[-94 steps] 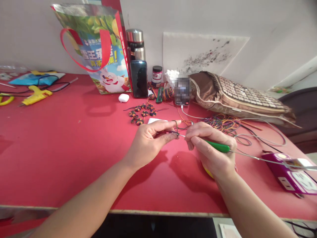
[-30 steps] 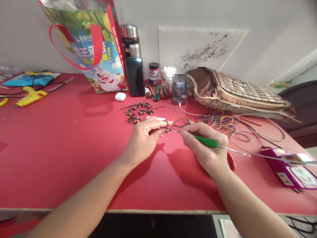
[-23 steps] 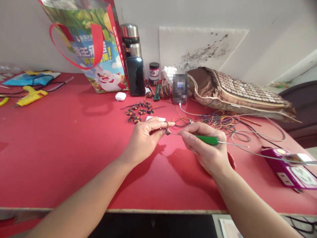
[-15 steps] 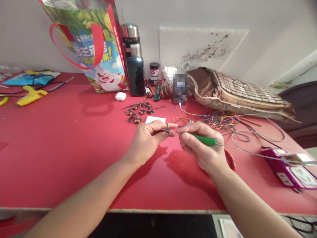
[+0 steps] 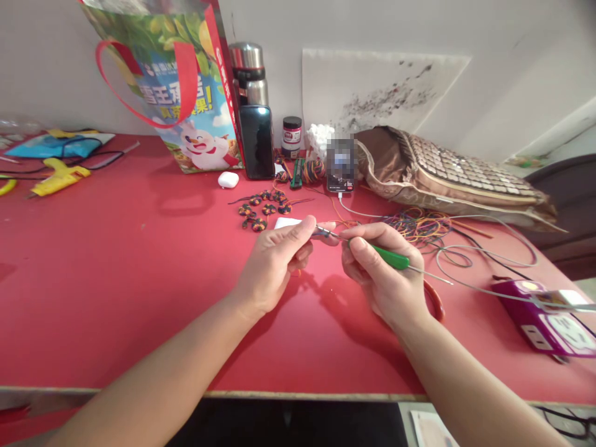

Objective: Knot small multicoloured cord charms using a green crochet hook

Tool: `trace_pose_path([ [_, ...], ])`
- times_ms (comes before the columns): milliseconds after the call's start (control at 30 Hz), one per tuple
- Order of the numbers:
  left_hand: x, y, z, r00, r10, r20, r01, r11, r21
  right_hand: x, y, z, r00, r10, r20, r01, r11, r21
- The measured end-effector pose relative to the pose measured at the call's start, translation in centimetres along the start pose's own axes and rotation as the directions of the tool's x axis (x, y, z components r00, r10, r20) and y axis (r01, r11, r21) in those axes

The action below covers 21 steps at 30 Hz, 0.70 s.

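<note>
Grn-hdl hook [image 5: 393, 258] btwn R thumb [image 5: 369, 253] & fingers [image 5: 382, 232].

Two bare hands [image 5: 270, 268], slim bare forearms [image 5: 179, 360]

A: Where did the view look from?
B: From the person's head, above the near edge of the red table [image 5: 116, 292].
A: Which way did it face?
B: Forward and down across the table, to the wall [image 5: 274, 25] behind it.
A: How near?
B: Close: the table ran past the left border, its right edge within view.
</note>
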State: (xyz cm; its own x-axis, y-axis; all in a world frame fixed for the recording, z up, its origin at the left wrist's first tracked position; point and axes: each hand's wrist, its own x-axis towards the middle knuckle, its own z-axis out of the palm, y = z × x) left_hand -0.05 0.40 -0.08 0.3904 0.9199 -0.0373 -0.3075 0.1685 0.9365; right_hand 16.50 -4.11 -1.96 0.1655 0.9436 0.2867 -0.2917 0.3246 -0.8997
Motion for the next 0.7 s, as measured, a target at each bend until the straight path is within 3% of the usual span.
trace_pose_path([
  [233, 0.43, 0.10, 0.14, 0.996, -0.085, -0.037, 0.081, 0.990, -0.113, -0.24, 0.12, -0.39, 0.998, -0.011, 0.056, 0.014, 0.999, -0.040],
  [700, 0.42, 0.15, 0.31, 0.991, -0.106, -0.082, 0.100, 0.991, -0.084, -0.31, 0.19, -0.11, 0.999, -0.030, 0.026, 0.031, 0.999, -0.011],
])
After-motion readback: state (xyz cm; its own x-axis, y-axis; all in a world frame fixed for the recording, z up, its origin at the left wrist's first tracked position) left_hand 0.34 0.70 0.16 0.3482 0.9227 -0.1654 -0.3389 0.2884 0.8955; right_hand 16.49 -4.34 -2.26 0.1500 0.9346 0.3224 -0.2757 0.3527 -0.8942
